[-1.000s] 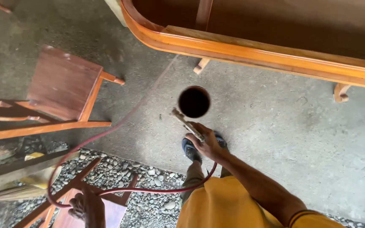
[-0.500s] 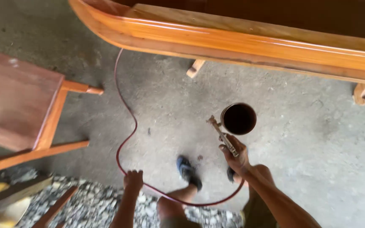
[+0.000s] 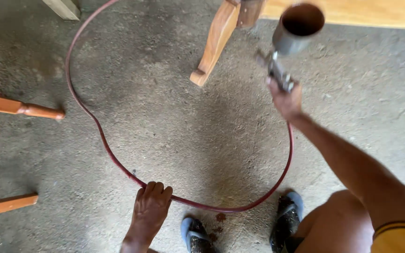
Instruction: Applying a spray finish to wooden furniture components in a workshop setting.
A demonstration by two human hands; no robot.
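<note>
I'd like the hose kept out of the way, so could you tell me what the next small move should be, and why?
Probably the left hand should draw the red hose back toward the feet. It already grips the hose where it loops wide across the concrete floor, near the curved wooden leg, while the right hand holds the spray gun up.

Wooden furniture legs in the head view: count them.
4: one curved leg top centre, one pale leg at the top left edge, two at the left edge, upper and lower. More may lie outside the frame.
</note>
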